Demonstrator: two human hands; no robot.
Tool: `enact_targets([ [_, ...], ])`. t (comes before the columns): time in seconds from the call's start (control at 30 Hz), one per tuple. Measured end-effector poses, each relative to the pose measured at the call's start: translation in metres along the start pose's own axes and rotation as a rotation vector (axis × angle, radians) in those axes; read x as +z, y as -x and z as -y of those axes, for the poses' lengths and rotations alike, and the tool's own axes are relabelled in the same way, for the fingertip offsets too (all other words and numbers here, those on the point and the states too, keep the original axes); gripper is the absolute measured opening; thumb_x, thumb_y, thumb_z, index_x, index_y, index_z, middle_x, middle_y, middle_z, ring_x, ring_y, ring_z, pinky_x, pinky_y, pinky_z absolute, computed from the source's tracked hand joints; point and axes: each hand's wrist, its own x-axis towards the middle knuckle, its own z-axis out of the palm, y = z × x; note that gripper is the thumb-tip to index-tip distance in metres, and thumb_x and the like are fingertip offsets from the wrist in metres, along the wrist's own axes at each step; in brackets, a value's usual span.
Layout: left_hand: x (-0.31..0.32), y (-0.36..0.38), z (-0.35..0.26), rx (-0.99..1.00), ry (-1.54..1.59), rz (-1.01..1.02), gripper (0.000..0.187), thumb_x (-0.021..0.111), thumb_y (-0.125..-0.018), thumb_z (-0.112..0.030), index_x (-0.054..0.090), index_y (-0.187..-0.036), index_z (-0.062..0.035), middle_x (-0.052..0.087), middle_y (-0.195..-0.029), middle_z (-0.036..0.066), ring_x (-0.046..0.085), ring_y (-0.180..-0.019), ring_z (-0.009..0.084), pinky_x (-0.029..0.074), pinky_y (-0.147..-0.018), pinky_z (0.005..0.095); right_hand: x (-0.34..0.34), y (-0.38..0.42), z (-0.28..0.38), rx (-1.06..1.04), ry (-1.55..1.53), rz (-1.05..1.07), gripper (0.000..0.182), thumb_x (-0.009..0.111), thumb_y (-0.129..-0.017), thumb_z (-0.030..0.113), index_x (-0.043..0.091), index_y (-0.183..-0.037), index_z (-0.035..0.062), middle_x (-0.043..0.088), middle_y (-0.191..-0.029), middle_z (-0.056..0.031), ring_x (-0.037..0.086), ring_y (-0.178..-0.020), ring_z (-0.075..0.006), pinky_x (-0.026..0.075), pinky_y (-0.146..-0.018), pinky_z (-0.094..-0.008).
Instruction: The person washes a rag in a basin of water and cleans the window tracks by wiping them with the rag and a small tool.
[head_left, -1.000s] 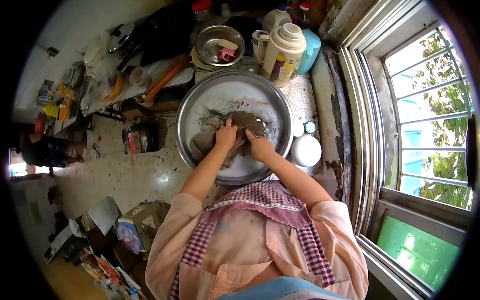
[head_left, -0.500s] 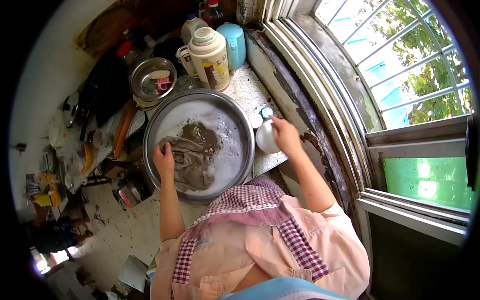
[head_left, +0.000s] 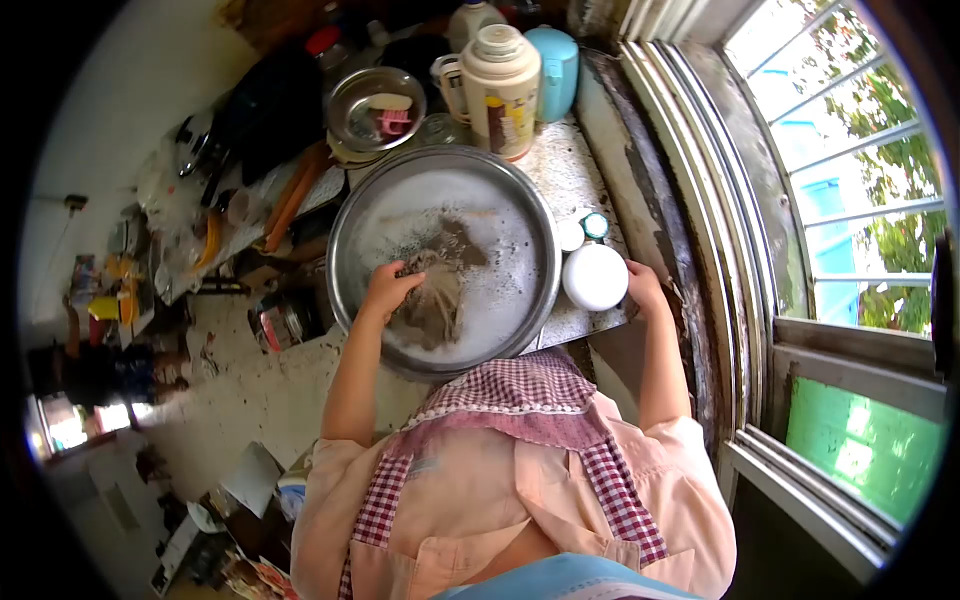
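Cloth (head_left: 432, 312), grey-brown, wet, bunched; sits inside the basin (head_left: 550, 260), in the left, near-body part, off the basin's middle. No crisp long axis, it's crumpled; roughly, it runs from the basin's near side toward its middle. Far end hard to call: a dark muddy patch in the suds (head_left: 500, 215) blurs where cloth stops.

Left hand (head_left: 392, 290) is the nearer one by far: reaches in over the basin's left rim, thumb and fingers closed on the cloth's left edge. So cloth lies to the right of that hand, touching.

Right hand (head_left: 646, 287) is outside the basin, off its right side, at the far flank of a white tub (head_left: 595, 278). Fingers partly hidden; can't tell if they grip or just touch. Hands well apart, basin's right half and tub between them.

Tub stands on the desk (head_left: 580, 170) just right of the basin, small white lid (head_left: 570, 235) and green-topped jar (head_left: 594, 224) next to it. Thermos (head_left: 500, 95) behind the basin.
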Motion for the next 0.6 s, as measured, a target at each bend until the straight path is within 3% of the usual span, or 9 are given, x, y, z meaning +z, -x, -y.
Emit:
enact_targets([
  [0.07,-0.02,0.031,-0.032,-0.074,0.233,0.052,0.058,0.068,-0.077,-0.027,0.048,-0.12,0.0062,0.055,-0.118,0.019,0.054,-0.107,0.0279,0.044,-0.085,0.0381,-0.006,0.019,0.022,-0.177,0.36,-0.328,0.028,0.052,-0.084,0.013,0.061,-0.107,-0.001,0.061,-0.1,-0.0216,0.059,-0.091,-0.0345,0.047,-0.079,-0.0359],
  [0.1,-0.024,0.041,-0.042,-0.11,0.349,0.08,0.061,0.069,-0.078,-0.027,0.046,-0.122,0.0077,0.054,-0.119,0.02,0.053,-0.108,0.0278,0.044,-0.086,0.0384,-0.009,0.041,0.061,-0.214,0.361,-0.412,0.024,0.052,-0.085,0.011,0.06,-0.105,0.0004,0.06,-0.095,-0.0179,0.06,-0.087,-0.0306,0.047,-0.077,-0.0356],
  [0.17,-0.018,0.024,-0.024,-0.066,0.207,-0.016,0.067,0.068,-0.078,-0.031,0.041,-0.128,0.0051,0.048,-0.126,0.02,0.053,-0.11,0.0281,0.044,-0.088,0.0378,0.011,0.068,0.114,-0.551,0.122,-0.459,0.021,0.054,-0.083,0.007,0.06,-0.103,0.0022,0.059,-0.09,-0.0159,0.06,-0.083,-0.0288,0.048,-0.075,-0.0353],
  [0.27,0.007,-0.017,0.022,0.034,-0.273,-0.143,0.06,0.065,-0.08,-0.03,0.043,-0.129,-0.0019,0.046,-0.128,0.018,0.052,-0.11,0.0293,0.045,-0.088,0.0397,0.085,0.08,0.155,-0.597,-0.056,0.135,0.026,0.057,-0.08,0.007,0.059,-0.106,0.0048,0.059,-0.101,-0.0143,0.059,-0.088,-0.0281,0.048,-0.078,-0.0358],
  [0.37,0.02,-0.02,0.03,0.099,-0.695,-0.013,0.056,0.063,-0.08,-0.028,0.044,-0.129,-0.0087,0.045,-0.129,0.019,0.051,-0.11,0.0326,0.045,-0.088,0.0409,0.18,0.067,0.145,-0.897,0.293,0.358,0.052,0.063,-0.079,0.026,0.047,-0.126,0.0112,0.048,-0.125,-0.0129,0.047,-0.114,-0.0301,0.04,-0.092,-0.0416],
  [0.4,0.025,-0.019,0.032,0.083,-0.809,0.042,0.051,0.061,-0.079,-0.024,0.047,-0.127,-0.0134,0.047,-0.126,0.02,0.053,-0.105,0.0338,0.047,-0.083,0.0419,0.201,0.062,0.135,-0.884,0.44,0.352,0.057,0.064,-0.078,0.029,0.044,-0.129,0.0127,0.045,-0.128,-0.0119,0.043,-0.117,-0.03,0.037,-0.094,-0.0436],
  [0.5,0.024,-0.033,0.048,0.049,-0.729,-0.003,0.05,0.063,-0.077,-0.021,0.049,-0.124,-0.0132,0.055,-0.114,0.018,0.056,-0.098,0.0349,0.048,-0.079,0.0417,0.236,0.057,0.125,-0.738,0.825,0.431,0.074,0.067,-0.073,0.036,0.034,-0.136,0.017,0.035,-0.138,-0.0098,0.033,-0.126,-0.0297,0.028,-0.1,-0.0488],
  [0.53,0.008,-0.025,0.025,-0.007,-0.473,0.044,0.051,0.065,-0.076,-0.017,0.05,-0.123,-0.0069,0.062,-0.101,0.014,0.061,-0.089,0.0289,0.05,-0.075,0.037,0.239,0.048,0.129,-0.623,0.923,0.516,0.08,0.069,-0.071,0.039,0.03,-0.138,0.0185,0.032,-0.141,-0.0095,0.029,-0.129,-0.0295,0.025,-0.101,-0.0499],
  [0.6,-0.013,0.012,-0.021,-0.123,0.01,-0.032,0.048,0.067,-0.075,-0.016,0.051,-0.119,-0.0021,0.063,-0.098,0.012,0.063,-0.086,0.0239,0.051,-0.073,0.0333,0.235,0.042,0.137,-0.511,0.977,0.588,0.093,0.072,-0.066,0.044,0.024,-0.141,0.0198,0.027,-0.144,-0.0102,0.024,-0.132,-0.0304,0.022,-0.102,-0.0511],
])
